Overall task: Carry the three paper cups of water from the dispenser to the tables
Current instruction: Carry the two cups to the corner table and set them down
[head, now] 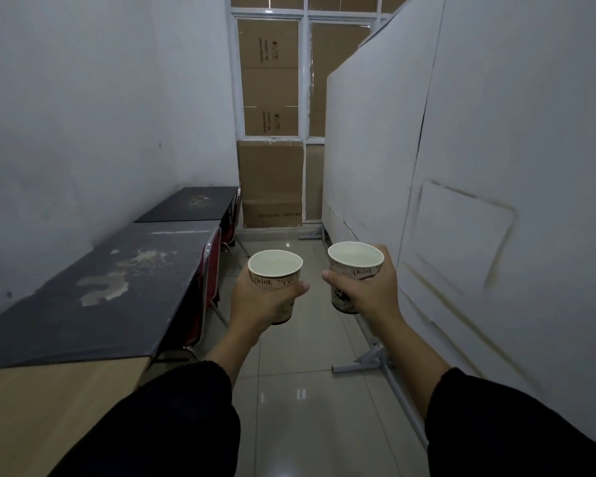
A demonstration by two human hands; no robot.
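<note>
**Two cups carried down aisle**

Left hand (255,301) wraps left cup (276,280); right hand (375,290) wraps right cup (353,273). Both upright, mouths up, apart, over tiled floor (307,390). Tables (93,297) run along the left, partition (461,201) along the right; aisle between is open.

Grey walls (100,98), tiled floor (307,390), cardboard-blocked window (269,77).

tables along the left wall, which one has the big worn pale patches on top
The middle dark table, with pale patches where its surface has peeled. The far dark table shows only a small faint mark, and the nearest table is plain light wood.
</note>
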